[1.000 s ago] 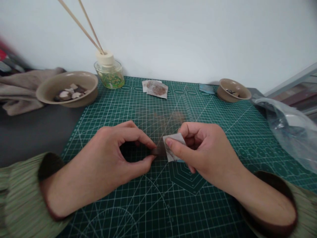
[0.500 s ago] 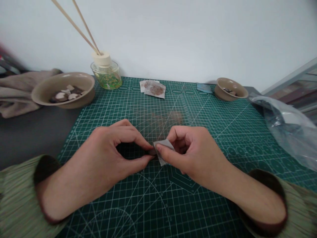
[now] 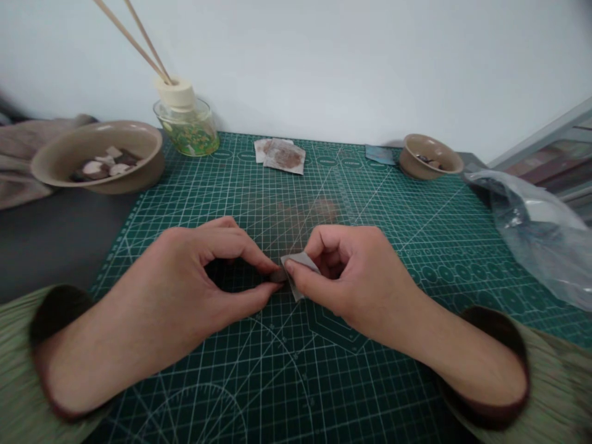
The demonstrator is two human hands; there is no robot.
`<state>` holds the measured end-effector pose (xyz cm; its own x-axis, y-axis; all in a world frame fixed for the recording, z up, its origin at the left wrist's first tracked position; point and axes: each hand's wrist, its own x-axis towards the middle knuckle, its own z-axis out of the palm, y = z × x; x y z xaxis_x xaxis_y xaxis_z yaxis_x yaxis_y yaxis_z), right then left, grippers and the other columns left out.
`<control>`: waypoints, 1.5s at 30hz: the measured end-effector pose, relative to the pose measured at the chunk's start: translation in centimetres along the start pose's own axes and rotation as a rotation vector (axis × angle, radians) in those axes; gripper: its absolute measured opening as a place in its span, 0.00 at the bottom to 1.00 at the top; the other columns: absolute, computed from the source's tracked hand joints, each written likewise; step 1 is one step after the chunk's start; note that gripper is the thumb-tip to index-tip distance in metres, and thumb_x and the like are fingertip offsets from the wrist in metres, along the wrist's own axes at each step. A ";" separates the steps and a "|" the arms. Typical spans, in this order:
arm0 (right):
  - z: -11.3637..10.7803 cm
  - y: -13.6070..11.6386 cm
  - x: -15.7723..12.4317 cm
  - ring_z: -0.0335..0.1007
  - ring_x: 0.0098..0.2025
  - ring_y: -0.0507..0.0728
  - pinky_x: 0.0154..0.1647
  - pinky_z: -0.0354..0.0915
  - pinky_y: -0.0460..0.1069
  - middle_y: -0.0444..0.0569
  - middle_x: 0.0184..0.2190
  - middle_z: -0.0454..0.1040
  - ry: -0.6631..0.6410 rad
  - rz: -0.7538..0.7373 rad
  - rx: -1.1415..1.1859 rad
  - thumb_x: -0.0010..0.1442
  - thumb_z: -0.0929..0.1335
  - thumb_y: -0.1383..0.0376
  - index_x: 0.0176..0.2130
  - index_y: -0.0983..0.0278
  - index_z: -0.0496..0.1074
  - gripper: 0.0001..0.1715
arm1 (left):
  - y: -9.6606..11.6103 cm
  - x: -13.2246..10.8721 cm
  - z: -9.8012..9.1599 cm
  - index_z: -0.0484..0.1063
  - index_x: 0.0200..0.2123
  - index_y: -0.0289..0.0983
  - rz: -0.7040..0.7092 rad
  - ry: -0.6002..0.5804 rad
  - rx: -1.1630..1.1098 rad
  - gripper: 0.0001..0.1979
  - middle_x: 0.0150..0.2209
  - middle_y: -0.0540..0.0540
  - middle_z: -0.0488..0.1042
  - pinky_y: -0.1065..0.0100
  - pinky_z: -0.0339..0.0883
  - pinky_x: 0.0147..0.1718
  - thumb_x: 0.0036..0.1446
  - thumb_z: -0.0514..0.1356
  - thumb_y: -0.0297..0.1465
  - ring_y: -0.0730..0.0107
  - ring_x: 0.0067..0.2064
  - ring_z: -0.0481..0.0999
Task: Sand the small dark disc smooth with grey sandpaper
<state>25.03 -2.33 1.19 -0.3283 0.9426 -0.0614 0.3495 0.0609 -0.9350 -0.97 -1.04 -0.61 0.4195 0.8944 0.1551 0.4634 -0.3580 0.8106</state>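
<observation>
Between the thumb and forefinger of my left hand (image 3: 198, 277) is a small brownish-grey piece (image 3: 278, 275), mostly covered by the fingertips. My right hand (image 3: 356, 271) pinches a small folded grey sheet (image 3: 300, 261), its thumb on top. The sheet touches the right end of the small piece, and both hands meet just above the green cutting mat (image 3: 259, 382). Reddish-brown dust (image 3: 324, 210) lies on the mat beyond the hands.
Brown-stained paper squares (image 3: 284, 156) lie at the mat's back edge, near a blue sheet (image 3: 380, 154). A large bowl of pieces (image 3: 148, 157) and a reed diffuser (image 3: 187, 126) stand left. Right are a smaller bowl (image 3: 428, 169) and a clear plastic bag (image 3: 541, 228).
The whole view has shifted, so the bowls, diffuser and hands sit slightly further left and higher. Both hands keep their pinches, and slightly more of the small piece shows.
</observation>
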 end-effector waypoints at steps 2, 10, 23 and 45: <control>0.0 0.1 0.0 0.68 0.27 0.52 0.29 0.61 0.48 0.38 0.22 0.73 -0.012 0.004 0.008 0.66 0.82 0.63 0.28 0.57 0.72 0.21 | 0.0 0.0 -0.1 0.97 0.40 0.57 0.008 0.004 0.005 0.07 0.39 0.55 0.93 0.63 0.80 0.38 0.66 0.77 0.36 0.63 0.39 0.90; -0.2 0.1 0.0 0.64 0.25 0.50 0.26 0.59 0.48 0.37 0.22 0.73 -0.026 0.022 0.030 0.66 0.82 0.64 0.28 0.57 0.72 0.21 | -0.2 -0.1 0.0 0.97 0.39 0.60 -0.007 -0.004 0.014 0.06 0.38 0.58 0.94 0.63 0.79 0.38 0.66 0.78 0.38 0.64 0.38 0.91; 0.0 0.3 -0.1 0.65 0.25 0.50 0.23 0.58 0.45 0.38 0.23 0.76 -0.048 0.013 0.106 0.65 0.83 0.66 0.29 0.58 0.75 0.20 | -1.0 -0.4 -0.2 0.97 0.39 0.58 0.032 0.010 0.002 0.06 0.36 0.57 0.92 0.65 0.80 0.37 0.65 0.79 0.36 0.64 0.37 0.90; -0.9 -0.3 -0.3 0.62 0.15 0.47 0.16 0.54 0.41 0.39 0.18 0.71 0.196 0.068 0.382 0.60 0.94 0.50 0.27 0.60 0.74 0.36 | 0.5 0.2 -0.6 0.98 0.45 0.58 0.130 0.057 -0.224 0.13 0.40 0.59 0.96 0.75 0.82 0.41 0.67 0.82 0.28 0.73 0.39 0.90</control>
<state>25.83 -2.37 1.81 -0.1297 0.9870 -0.0946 0.0027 -0.0950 -0.9955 -1.19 -0.89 0.15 0.4166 0.8609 0.2921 0.2214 -0.4077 0.8859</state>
